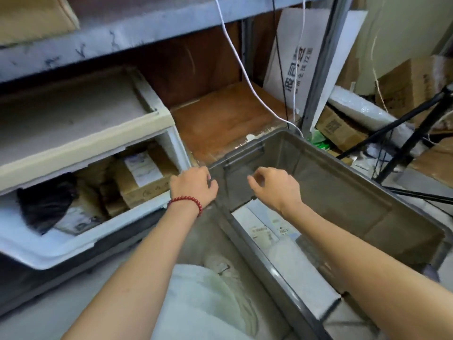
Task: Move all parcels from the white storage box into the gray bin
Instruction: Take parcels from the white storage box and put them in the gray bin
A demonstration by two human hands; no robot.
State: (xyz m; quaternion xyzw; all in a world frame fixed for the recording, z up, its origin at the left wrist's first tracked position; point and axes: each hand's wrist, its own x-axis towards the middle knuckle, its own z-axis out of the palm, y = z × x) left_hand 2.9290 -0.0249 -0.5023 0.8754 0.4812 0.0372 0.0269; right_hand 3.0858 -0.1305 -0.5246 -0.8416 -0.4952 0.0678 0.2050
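Observation:
The white storage box (pixel 49 251) stands at the left with its front flap open. Inside it lie a cardboard parcel with a white label (pixel 141 177), a black bag parcel (pixel 44 202) and other brown parcels. The gray bin (pixel 367 192) is at the right and holds white parcels with labels (pixel 263 229). My left hand (pixel 193 186), with a red bead bracelet at the wrist, hangs at the bin's near-left corner, fingers loosely curled, holding nothing. Over the bin's inside, my right hand (pixel 274 187) hovers with relaxed fingers and holds nothing.
A shelf board (pixel 122 33) runs above the storage box. White and black cables (pixel 235 60) hang down behind the bin. Cardboard boxes (pixel 338 128) and black tripod legs (pixel 411 138) stand at the right. A pale bag (pixel 203 303) lies on the floor between my arms.

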